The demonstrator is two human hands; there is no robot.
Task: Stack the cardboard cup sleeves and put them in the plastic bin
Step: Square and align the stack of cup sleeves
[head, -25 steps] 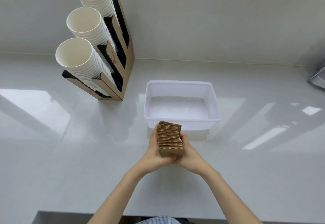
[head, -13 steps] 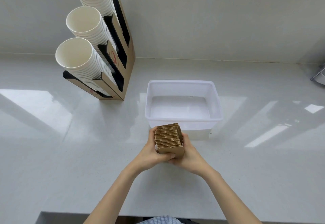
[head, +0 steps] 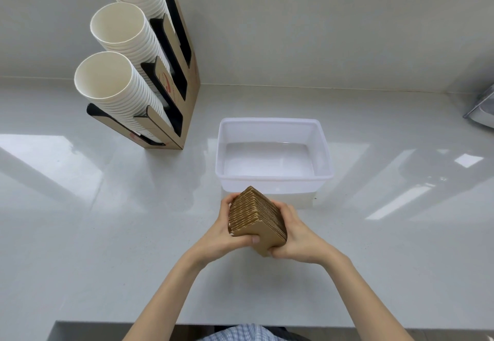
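Observation:
A brown stack of flattened cardboard cup sleeves (head: 254, 215) is held just in front of the plastic bin, turned so one corner points up. My left hand (head: 226, 236) grips its left side, thumb across the front face. My right hand (head: 299, 236) clasps the right side and bottom corner. The white translucent plastic bin (head: 324, 153) stands just beyond the stack, open at the top, with nothing visible inside. The stack's lower edge hides a small part of the bin's near wall.
A cardboard cup dispenser (head: 187, 110) with three slanted columns of white paper cups (head: 107, 78) stands at the back left. The wall runs along the back of the counter. A grey object (head: 482, 110) shows at the right edge. The counter's front edge is near my body.
The stack has been rotated in my hands from lying front-to-back to a tilted, corner-up pose. Both hands kept hold and stayed in front of the bin.

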